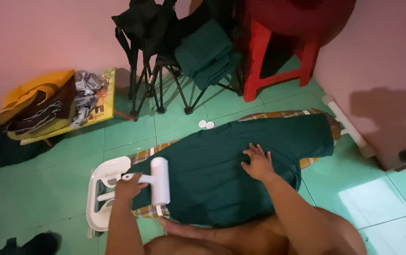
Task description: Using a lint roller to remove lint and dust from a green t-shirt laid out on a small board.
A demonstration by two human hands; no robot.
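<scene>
- While I sit on the floor, my left hand [128, 187] is closed round the handle of a white lint roller [160, 180], its drum on the dark green shirt [222, 165].
- My right hand [258, 163] presses flat, fingers spread, on the shirt, gripping nothing.
- Shirt lies over a plaid-covered board [278, 114].
- Beyond: folding chair [165, 61], red stool [278, 52].

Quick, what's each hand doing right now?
Left hand: closed around the handle of a white lint roller.
Right hand: open, pressed flat on the dark green shirt.
</scene>
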